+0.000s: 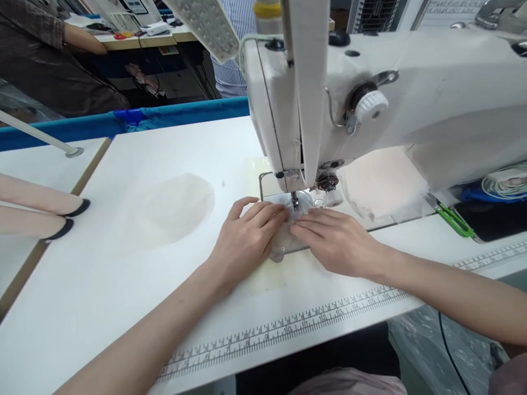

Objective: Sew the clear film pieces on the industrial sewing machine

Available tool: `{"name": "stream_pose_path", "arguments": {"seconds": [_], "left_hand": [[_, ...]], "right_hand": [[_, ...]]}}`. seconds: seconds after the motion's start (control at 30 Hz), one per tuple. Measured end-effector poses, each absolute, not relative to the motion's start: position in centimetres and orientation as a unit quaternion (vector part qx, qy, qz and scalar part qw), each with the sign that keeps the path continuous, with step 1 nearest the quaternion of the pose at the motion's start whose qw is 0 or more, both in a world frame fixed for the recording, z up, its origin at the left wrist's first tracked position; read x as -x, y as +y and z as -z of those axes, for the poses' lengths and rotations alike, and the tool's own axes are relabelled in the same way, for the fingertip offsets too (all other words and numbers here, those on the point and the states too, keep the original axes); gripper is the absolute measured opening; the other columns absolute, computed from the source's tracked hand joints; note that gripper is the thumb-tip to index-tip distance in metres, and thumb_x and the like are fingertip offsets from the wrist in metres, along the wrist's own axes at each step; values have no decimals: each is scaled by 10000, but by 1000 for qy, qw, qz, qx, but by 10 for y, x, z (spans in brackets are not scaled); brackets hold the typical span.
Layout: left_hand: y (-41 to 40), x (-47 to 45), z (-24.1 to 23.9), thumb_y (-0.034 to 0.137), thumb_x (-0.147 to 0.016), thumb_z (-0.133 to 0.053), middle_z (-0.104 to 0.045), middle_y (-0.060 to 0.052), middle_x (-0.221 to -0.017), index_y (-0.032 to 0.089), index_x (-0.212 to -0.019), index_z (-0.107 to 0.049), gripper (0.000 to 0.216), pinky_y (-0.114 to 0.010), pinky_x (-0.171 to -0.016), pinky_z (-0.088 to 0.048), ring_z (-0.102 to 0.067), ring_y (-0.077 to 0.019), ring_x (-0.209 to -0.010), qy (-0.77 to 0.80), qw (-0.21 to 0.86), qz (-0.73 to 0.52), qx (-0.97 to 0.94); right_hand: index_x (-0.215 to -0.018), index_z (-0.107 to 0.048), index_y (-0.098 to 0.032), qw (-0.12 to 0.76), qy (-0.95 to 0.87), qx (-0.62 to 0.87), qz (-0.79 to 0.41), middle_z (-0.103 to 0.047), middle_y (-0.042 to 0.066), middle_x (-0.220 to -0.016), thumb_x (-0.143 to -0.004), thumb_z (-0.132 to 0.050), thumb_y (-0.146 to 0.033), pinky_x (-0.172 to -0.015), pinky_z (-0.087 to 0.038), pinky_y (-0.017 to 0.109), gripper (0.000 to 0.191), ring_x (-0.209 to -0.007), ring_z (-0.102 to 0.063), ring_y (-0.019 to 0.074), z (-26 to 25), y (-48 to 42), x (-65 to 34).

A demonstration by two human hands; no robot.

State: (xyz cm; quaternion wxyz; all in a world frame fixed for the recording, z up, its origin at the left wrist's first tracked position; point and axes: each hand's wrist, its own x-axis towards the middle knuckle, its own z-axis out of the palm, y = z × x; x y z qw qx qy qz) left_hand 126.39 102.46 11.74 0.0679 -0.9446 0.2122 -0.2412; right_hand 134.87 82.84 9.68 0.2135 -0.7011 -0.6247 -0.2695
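Under the presser foot [295, 202] of a white sewing machine [280, 109] lies a small piece of sheer pale fabric [284, 241]. My left hand [251, 233] rests on the fabric's left side, its fingertips bunched close to the needle. From the right, my right hand [337, 238] pinches the fabric near the foot, fingers pressed together. Both hands partly cover the fabric, so its full outline is hidden. Left of my hands, a sheer oval piece [177, 211] lies flat on the white table [102, 296].
Pale fabric pieces [382, 178] lie beneath the machine arm, with green-handled snips [455, 219] and a black flat object [489, 214] to the right. Two long pale pink pieces with black ends [37, 195] reach in from the left. A ruler strip [288, 332] edges the table. People are beyond it.
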Motion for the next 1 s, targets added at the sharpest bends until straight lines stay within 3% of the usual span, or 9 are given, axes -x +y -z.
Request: {"name": "stream_pose_path", "arguments": {"seconds": [0.07,0.13,0.2,0.33,0.43,0.57,0.67,0.87,1.0], "left_hand": [[1027,-1265,-116,23,-889,-408,-711,-58,-1013,143,-1125,-622,340,-431,-950,-440,-651,-201,-948,204,65,244,946],[1028,-1266,-116,15,-891,-402,-701,-67,-967,139,-1118,-636,348,-434,-943,-462,-643,-212,-950,207,60,245,945],[1028,-1267,-116,23,-895,-416,-695,-89,-1022,134,-1111,-647,335,-441,-940,-483,-623,-242,-1036,218,56,244,943],[1028,-1267,-114,53,-912,-445,-657,-102,-1215,113,-1164,-620,313,-436,-1024,-473,-564,-245,-1194,247,38,224,942],[1026,-1266,-112,66,-929,-419,-669,-108,-1179,84,-1215,-586,331,-416,-1055,-467,-605,-213,-1126,244,30,209,946],[1022,-1267,-111,69,-922,-432,-676,-120,-1100,85,-1223,-601,345,-428,-1001,-504,-624,-231,-1055,237,53,222,944],[1021,-1267,-111,96,-916,-481,-690,-97,-1094,123,-1182,-640,311,-464,-1011,-492,-621,-251,-1069,238,79,234,939],[1020,-1265,-112,116,-904,-508,-639,-81,-1277,141,-1269,-588,375,-497,-1050,-461,-551,-289,-1237,233,105,217,942],[1019,-1264,-113,114,-910,-491,-649,-96,-1254,127,-1258,-595,364,-516,-1052,-454,-547,-303,-1245,228,111,208,945]], "right_hand": [[-981,-672,-97,206,-615,715,260,-699,69,-878,-907,-381,-42,-859,-533,321,305,-883,-628,175,-97,828,-1346],[-1059,-652,-94,190,-617,728,232,-690,84,-968,-916,-388,-60,-791,-547,314,302,-930,-618,187,-97,828,-1344],[-1105,-635,-85,172,-619,737,210,-673,101,-1089,-933,-406,-99,-761,-548,320,287,-990,-608,204,-97,827,-1343],[-963,-667,-93,153,-588,762,225,-670,103,-1149,-961,-450,-195,-774,-531,340,239,-1006,-609,220,-96,826,-1346],[-942,-665,-103,133,-564,782,227,-693,91,-1103,-930,-466,-122,-718,-500,331,201,-918,-612,207,-96,824,-1353],[-1051,-673,-96,138,-573,774,233,-719,65,-1032,-859,-461,-4,-646,-460,304,301,-851,-598,188,-95,823,-1362],[-1041,-692,-103,146,-584,764,232,-724,69,-1014,-869,-473,-37,-683,-469,312,286,-882,-600,197,-95,822,-1366],[-1115,-641,-88,127,-584,775,206,-671,114,-1156,-854,-410,-27,-790,-482,325,354,-946,-615,196,-97,824,-1368],[-1167,-597,-78,104,-563,789,222,-677,105,-1149,-855,-415,-42,-865,-458,328,363,-994,-610,198,-97,824,-1368]]}}
